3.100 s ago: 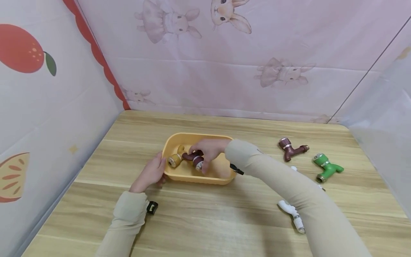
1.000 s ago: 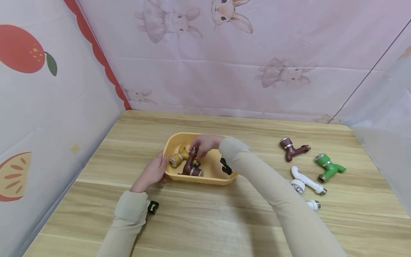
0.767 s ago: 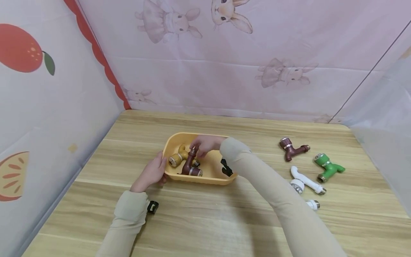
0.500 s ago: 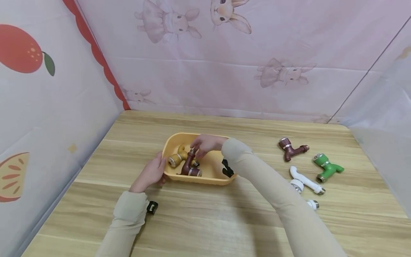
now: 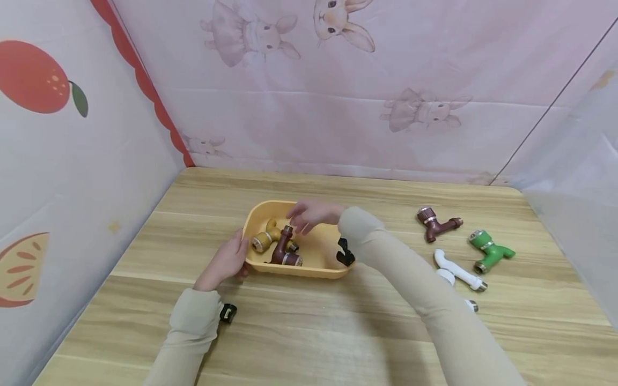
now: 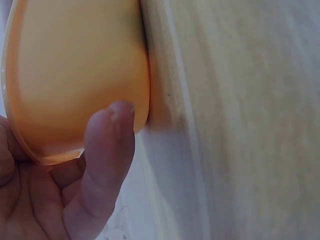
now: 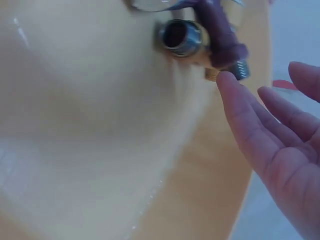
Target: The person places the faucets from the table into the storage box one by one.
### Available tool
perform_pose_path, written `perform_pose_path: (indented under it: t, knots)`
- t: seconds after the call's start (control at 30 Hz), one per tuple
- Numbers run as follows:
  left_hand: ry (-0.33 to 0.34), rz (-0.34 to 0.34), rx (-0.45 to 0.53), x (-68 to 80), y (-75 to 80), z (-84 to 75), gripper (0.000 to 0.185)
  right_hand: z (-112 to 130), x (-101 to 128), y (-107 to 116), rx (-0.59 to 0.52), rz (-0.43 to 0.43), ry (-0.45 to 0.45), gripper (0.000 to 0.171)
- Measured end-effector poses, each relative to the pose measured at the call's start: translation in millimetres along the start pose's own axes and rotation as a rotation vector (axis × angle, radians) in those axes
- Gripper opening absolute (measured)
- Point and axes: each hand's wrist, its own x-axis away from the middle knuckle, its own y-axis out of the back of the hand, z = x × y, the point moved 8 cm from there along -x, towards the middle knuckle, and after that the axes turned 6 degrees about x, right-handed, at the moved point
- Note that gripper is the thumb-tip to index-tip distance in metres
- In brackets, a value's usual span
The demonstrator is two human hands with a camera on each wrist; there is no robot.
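Note:
My left hand grips the left end of a yellow-orange plastic bin; in the left wrist view its fingers curl against the bin's outer wall. Inside the bin's left half, a maroon tap leans beside and partly over a yellow tap, its threaded end pointing up. Just above and right of that end hovers my right hand, fingers loosely extended and holding nothing. The right wrist view has a fingertip of the right hand very near the maroon tap's threaded end.
On the table's right side lie a second maroon tap, a green tap and a white tap. Another white tap is mostly hidden by the right sleeve. Printed fabric walls border the wooden table.
The right hand has put the maroon tap down in the bin and let it go, then lifted slightly off its threaded end. The left hand has stayed on the bin.

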Motion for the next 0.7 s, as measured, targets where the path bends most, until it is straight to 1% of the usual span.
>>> perform_pose_path:
  t: [0.07,0.2,0.33,0.47,0.7]
  knots:
    - [0.0,-0.002,0.003,0.0,0.2,-0.1,0.029,3,4,5,-0.028,-0.005,0.021,0.042]
    - [0.005,0.001,0.009,0.8,-0.3,-0.7,0.028,9,12,18,-0.046,-0.031,0.071,0.041]
    - [0.016,0.003,0.013,1.4,-0.7,-1.5,0.028,13,20,28,-0.067,-0.053,0.09,0.038]
    - [0.023,0.0,0.022,1.3,-0.3,-2.4,0.026,15,28,32,-0.086,-0.059,0.11,0.036]
    - [0.022,0.005,0.023,0.2,-0.1,-3.9,0.026,17,42,35,-0.101,-0.098,0.148,0.031]
